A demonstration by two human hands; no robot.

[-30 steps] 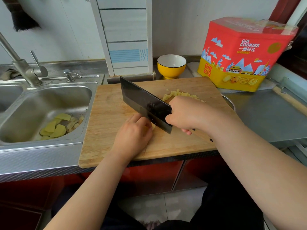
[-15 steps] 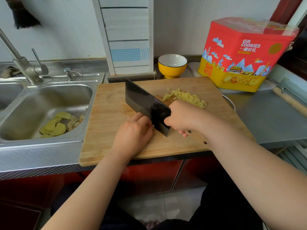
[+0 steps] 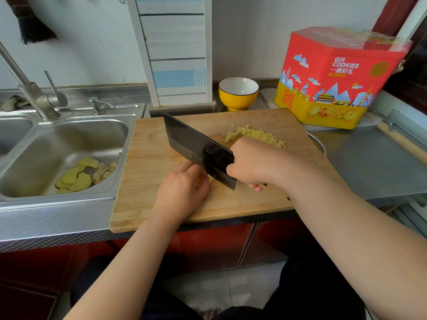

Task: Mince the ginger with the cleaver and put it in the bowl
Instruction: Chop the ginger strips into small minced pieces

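Head view, right hand [image 3: 250, 162] grips cleaver [image 3: 196, 148], minced ginger [image 3: 256, 136] just behind, left hand [image 3: 182, 192] curled beside blade

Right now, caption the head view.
Right hand chops with black cleaver on wooden board; yellow bowl behind.

A pale wooden cutting board [image 3: 147, 158] with fine straight grain lies on a silver-grey steel desk [image 3: 369, 167]. On it sit a heap of light yellow minced ginger [image 3: 256, 135] and a black cleaver [image 3: 196, 146]. The bowl [image 3: 238, 94] is bright yellow outside, white inside, with a dark rim. A red and yellow cookie tin [image 3: 335, 77] shows blue-and-white mountains. Yellow-green slices [image 3: 76, 176] lie in the shiny steel sink [image 3: 69, 135].
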